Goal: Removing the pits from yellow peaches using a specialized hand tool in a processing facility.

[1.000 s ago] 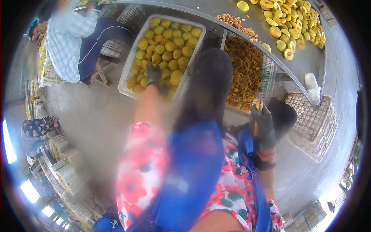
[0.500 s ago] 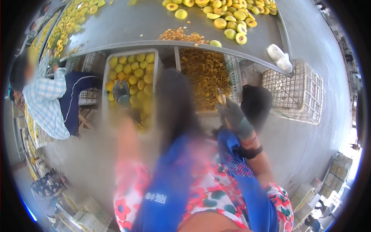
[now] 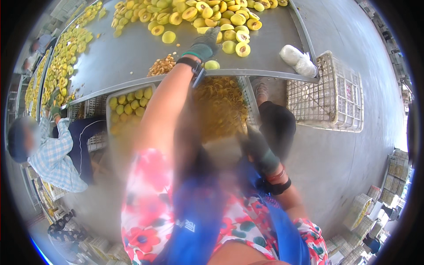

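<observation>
My left hand (image 3: 203,45), in a dark glove with a green cuff, reaches over the metal table to the near edge of the cut peaches (image 3: 207,13). Its fingers stretch forward; what lies under them is hidden. Low by my right knee, my gloved right hand (image 3: 260,152) is closed round a small tool (image 3: 244,128) with a slim tip, blurred. That tip hangs over a crate of brown-yellow fruit scraps (image 3: 218,104). Left of it, partly behind my left arm, stands a crate of rounded yellow peaches (image 3: 128,106).
A pile of pits (image 3: 161,65) and one greenish fruit (image 3: 212,65) lie along the table's near edge (image 3: 132,81). White bundles (image 3: 298,61) rest at its right corner, beside a white plastic crate (image 3: 327,92). A co-worker in a checked shirt (image 3: 55,141) sits at the left.
My left hand has left the yellow peach crate and swung forward and right onto the table. My right hand has moved slightly down and left in view, still holding the tool. The view has shifted.
</observation>
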`<move>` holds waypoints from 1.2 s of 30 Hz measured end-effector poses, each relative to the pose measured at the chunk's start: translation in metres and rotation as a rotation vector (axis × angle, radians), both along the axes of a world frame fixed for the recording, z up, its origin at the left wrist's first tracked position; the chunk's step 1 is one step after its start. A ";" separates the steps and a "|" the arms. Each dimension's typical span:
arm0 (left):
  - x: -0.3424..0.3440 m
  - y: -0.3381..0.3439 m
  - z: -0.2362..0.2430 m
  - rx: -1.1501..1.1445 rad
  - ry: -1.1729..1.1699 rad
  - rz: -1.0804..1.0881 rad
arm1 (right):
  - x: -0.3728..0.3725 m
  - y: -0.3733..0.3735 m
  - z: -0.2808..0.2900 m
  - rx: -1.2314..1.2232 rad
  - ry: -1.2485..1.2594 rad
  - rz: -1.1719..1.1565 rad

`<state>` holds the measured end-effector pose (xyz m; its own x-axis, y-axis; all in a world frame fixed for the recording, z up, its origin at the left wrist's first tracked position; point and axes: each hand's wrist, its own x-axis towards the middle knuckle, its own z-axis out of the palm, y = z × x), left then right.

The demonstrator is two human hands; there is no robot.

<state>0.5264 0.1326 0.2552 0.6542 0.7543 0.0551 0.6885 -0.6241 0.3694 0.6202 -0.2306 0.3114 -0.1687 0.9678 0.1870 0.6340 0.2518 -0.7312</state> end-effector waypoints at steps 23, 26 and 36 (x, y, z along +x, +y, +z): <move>-0.082 -0.214 0.124 -0.952 -1.249 -0.096 | -0.032 0.019 0.060 -0.291 0.680 -0.290; -0.084 -0.239 0.132 -0.837 -1.290 -0.151 | -0.039 0.011 0.066 -0.218 0.648 -0.250; -0.076 -0.303 0.124 -0.391 -1.323 -0.102 | -0.059 -0.015 0.068 0.057 0.558 -0.274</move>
